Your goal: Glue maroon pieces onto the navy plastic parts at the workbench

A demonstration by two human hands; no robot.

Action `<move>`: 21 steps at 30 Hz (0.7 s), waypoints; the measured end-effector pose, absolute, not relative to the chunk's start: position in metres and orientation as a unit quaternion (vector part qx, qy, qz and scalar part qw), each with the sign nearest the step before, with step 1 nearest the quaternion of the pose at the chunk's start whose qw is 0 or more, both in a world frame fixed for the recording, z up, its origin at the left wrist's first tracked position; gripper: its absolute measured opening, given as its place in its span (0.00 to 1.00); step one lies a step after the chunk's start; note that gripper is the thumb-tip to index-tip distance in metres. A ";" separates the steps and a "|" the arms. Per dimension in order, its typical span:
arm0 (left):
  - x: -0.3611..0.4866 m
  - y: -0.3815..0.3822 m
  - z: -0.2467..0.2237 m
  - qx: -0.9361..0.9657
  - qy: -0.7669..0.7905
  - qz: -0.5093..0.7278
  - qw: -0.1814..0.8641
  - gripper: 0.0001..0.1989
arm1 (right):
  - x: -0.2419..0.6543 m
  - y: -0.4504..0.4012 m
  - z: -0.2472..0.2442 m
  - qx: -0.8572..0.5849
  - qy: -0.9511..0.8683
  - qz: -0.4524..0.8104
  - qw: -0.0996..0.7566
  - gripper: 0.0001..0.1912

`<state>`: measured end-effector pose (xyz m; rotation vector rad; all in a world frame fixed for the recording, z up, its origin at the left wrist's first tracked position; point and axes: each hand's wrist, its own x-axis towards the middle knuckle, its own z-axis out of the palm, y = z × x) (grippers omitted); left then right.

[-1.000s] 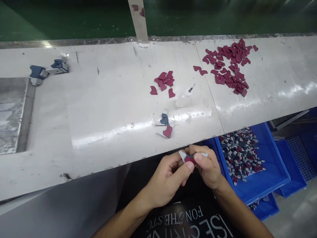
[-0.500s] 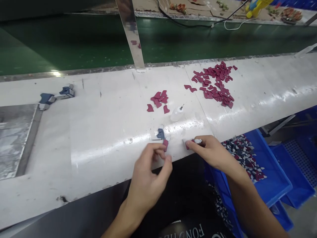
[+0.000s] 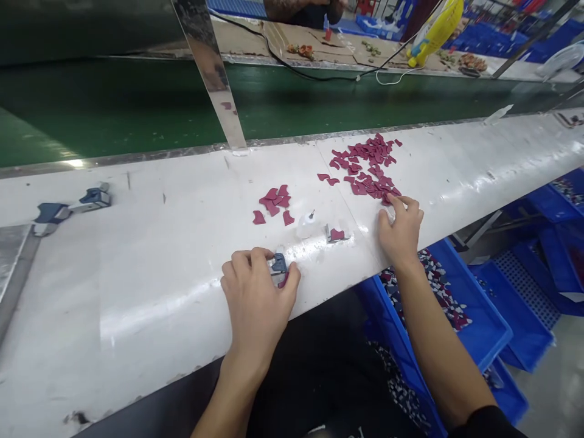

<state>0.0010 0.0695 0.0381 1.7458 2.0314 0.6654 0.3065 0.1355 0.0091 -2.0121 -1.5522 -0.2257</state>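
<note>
Left hand (image 3: 253, 292) half-open around blue-grey piece (image 3: 279, 263) near table (image 3: 182, 316) front edge, hold unclear; right hand (image 3: 404, 234), half-open at maroon pile (image 3: 371, 182), nothing visibly gripped, could knock bottle (image 3: 308, 226) if swept inward.

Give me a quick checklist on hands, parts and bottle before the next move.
1. Right hand at the near edge of the large maroon pile: ok.
2. Right fingertips gripping a maroon piece: cannot tell.
3. Left hand at the blue-and-grey part: ok, thumb and fingers on either side.
4. Left grip firm: cannot tell.
5. Needle-tipped bottle clear of both hands: ok.
6. Loose maroon pieces all in one pile: not ok, a smaller cluster lies apart.
</note>
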 end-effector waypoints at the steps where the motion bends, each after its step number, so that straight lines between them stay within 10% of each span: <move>1: 0.000 0.070 0.039 0.623 0.722 0.237 0.188 0.17 | 0.313 0.136 0.005 -0.757 -0.582 -0.092 0.283 0.25; 21: 0.034 0.028 0.029 0.765 0.556 0.319 0.065 0.03 | 0.306 0.120 0.013 -0.686 -0.676 -0.030 0.268 0.18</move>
